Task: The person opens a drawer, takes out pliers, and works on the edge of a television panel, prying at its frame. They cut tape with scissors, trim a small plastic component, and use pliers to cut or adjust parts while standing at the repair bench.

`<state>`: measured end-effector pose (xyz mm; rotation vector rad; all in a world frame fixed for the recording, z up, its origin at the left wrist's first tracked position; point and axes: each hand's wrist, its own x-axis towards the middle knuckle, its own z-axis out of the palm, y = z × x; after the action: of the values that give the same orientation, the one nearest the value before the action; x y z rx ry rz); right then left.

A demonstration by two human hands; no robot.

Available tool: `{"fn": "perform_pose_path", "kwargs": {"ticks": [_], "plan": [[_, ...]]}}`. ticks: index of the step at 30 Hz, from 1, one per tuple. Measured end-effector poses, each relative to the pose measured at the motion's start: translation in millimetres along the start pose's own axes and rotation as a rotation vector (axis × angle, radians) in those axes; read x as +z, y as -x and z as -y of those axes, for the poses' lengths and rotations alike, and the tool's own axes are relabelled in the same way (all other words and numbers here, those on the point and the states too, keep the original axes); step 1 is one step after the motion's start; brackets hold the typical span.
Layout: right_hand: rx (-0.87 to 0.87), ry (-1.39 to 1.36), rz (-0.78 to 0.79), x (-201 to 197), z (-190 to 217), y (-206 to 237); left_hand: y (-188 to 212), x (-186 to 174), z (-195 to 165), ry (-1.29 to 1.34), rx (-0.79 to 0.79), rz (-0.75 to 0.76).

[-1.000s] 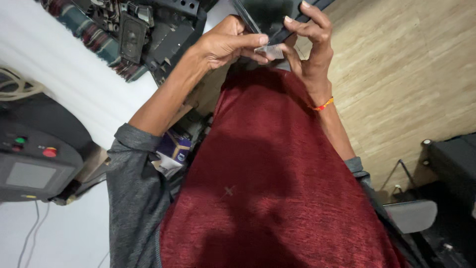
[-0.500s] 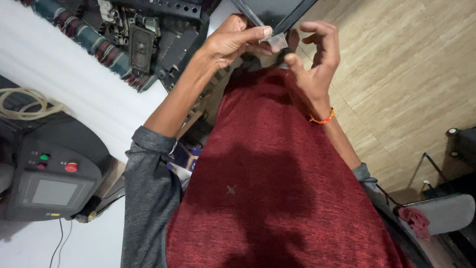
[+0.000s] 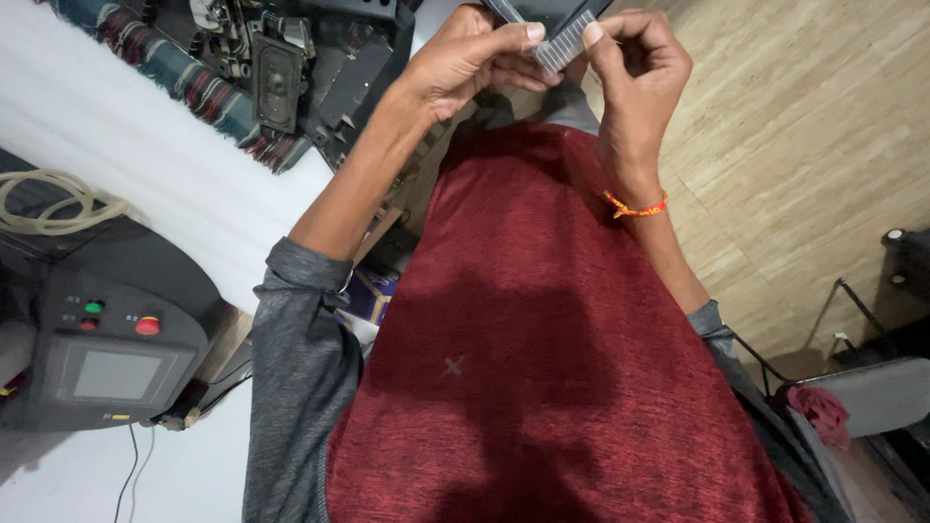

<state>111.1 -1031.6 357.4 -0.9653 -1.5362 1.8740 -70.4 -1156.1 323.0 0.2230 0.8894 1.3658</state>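
Note:
Both my hands are raised at the top of the view, pinching a small grey ribbed flat strip (image 3: 562, 44) that looks like a ribbon cable. My left hand (image 3: 465, 63) grips its left end between thumb and forefinger. My right hand (image 3: 635, 82), with an orange thread band on the wrist, holds the right end with its fingertips. The strip sits against the edge of a dark panel (image 3: 542, 10), which is mostly cut off by the frame. My red shirt fills the lower middle.
Dismantled dark electronics with a speaker (image 3: 276, 68) lie on a striped cloth (image 3: 184, 77) at upper left. A grey machine (image 3: 107, 339) with red and green buttons and a screen stands at left, a coiled hose (image 3: 48, 199) above it. Wooden floor (image 3: 804, 126) at right, chair with red cloth (image 3: 823, 407) lower right.
My hands have stayed together on the strip and drifted toward the frame's top. My right fingers, spread a second ago, now pinch its end. The view has shifted, showing more of the grey machine.

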Motion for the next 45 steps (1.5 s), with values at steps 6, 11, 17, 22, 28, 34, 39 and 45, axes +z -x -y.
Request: {"fn": "perform_pose_path", "kwargs": {"ticks": [6,11,17,22,28,34,39,45], "plan": [[0.006,-0.077,0.029,-0.1,1.0,-0.2,0.9,0.2,2.1,0.023,0.037,0.009],[0.025,-0.072,0.036,-2.5,6.6,1.4,-0.3,2.8,0.1,0.013,0.061,0.008],[0.018,-0.051,0.04,-2.0,6.1,0.9,26.3,45.7,-2.2,-0.443,0.295,-0.598],[0.006,-0.029,0.041,-8.5,4.7,0.5,41.8,71.9,-4.0,-1.015,0.772,-0.602],[-0.011,-0.034,0.061,-12.3,5.9,-3.6,24.7,68.9,1.9,-1.062,0.807,-0.618],[0.014,-0.027,0.04,-11.7,9.8,-3.1,24.2,66.1,18.0,-0.932,0.814,-0.701],[0.022,-0.006,0.039,-12.3,14.8,-3.9,22.7,58.4,20.2,-0.909,0.728,-0.729],[0.032,-0.033,0.041,-12.2,17.0,-3.2,17.4,58.7,38.7,-0.48,0.792,-0.625]]}}
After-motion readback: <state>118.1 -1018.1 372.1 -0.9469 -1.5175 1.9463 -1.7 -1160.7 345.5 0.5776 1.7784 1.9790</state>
